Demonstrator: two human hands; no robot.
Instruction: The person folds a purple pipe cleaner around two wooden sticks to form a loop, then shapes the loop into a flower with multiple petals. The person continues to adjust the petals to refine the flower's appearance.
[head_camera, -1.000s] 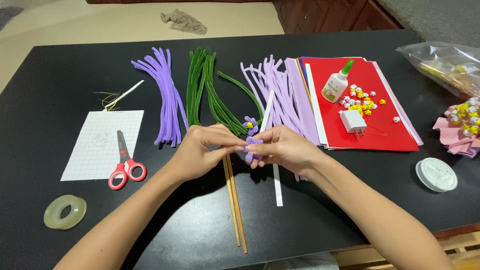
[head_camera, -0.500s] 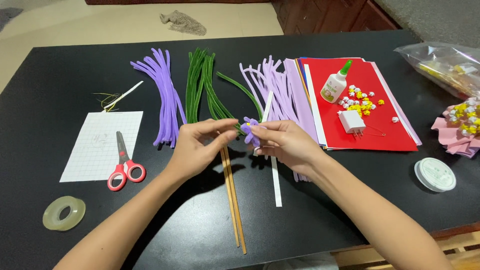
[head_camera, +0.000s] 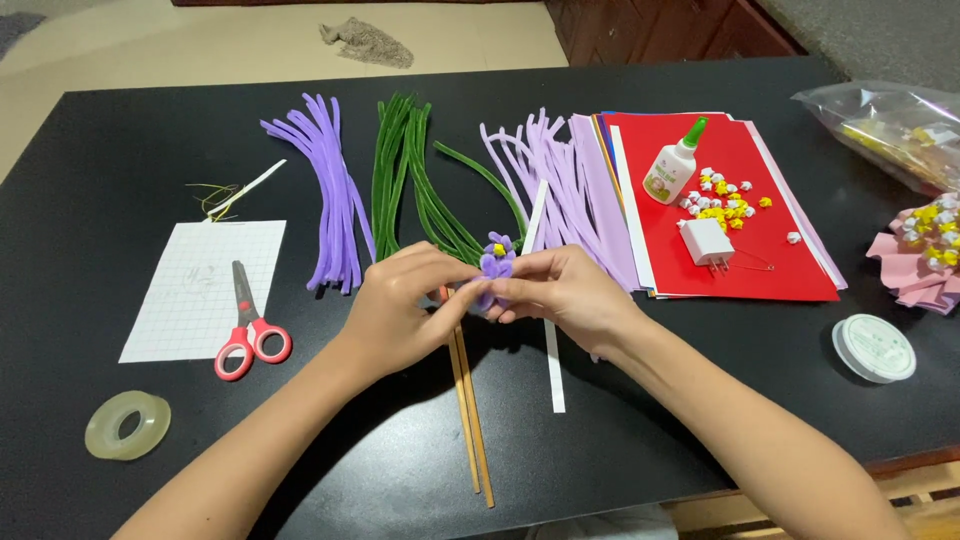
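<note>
Both hands meet at the middle of the black table. My left hand and my right hand pinch a small purple pipe-cleaner flower with a yellow centre between their fingertips. The flower's lower part is hidden by the fingers. Two thin wooden sticks lie under the hands, pointing toward me. A white paper strip lies beside them.
Behind the hands lie bundles of purple, green and lilac pipe cleaners. Red paper sheets carry a glue bottle, small beads and a white plug. Red scissors rest on gridded paper; a tape roll lies at front left.
The hands drew slightly apart half a second ago, then came back together on the flower. The flower has shifted a little between the fingertips.
</note>
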